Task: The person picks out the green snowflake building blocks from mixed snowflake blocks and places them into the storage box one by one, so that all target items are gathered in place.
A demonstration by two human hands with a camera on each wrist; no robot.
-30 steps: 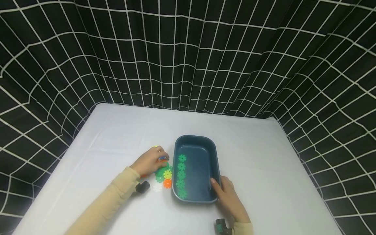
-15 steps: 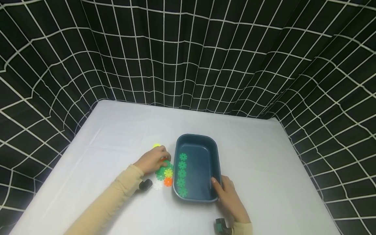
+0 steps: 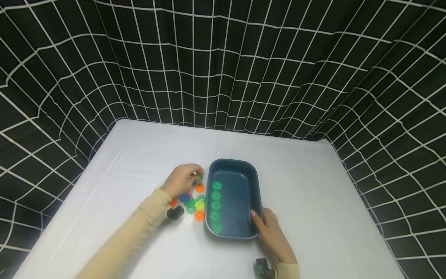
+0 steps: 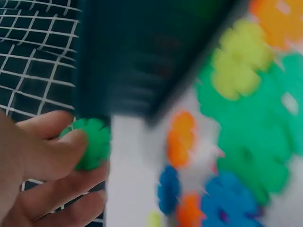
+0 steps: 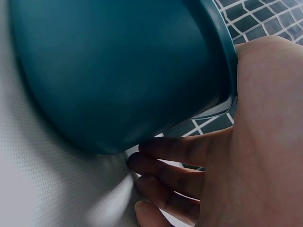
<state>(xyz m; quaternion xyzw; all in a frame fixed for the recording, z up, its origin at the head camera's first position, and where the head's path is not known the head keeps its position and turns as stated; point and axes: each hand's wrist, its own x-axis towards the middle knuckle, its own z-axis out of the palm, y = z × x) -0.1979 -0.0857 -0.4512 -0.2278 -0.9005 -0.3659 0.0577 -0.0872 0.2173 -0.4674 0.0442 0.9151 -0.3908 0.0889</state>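
Note:
Between thumb and fingers my left hand (image 3: 182, 180) pinches a green snowflake disc (image 4: 97, 144), held just left of a dark teal tray (image 3: 237, 193). Inside the tray, several green snowflake discs lie in a row (image 3: 216, 206) along its left side. My right hand (image 3: 273, 231) grips the tray's right wall near the front corner, its thumb over the rim and its fingers outside. Below my left hand lies a loose pile of discs, with a yellow disc (image 3: 200, 205), a blue disc (image 3: 185, 197), an orange disc (image 3: 199, 216) and several green ones.
A white disc (image 3: 187, 221) lies at the pile's front on the white tablecloth (image 3: 146, 155). Black curtains with a white grid (image 3: 216, 77) stand behind and at both sides of the table.
My left hand has moved away from me, from the pile toward the tray's upper left, with a green disc between its fingers. More of the pile shows. My right hand stays on the tray.

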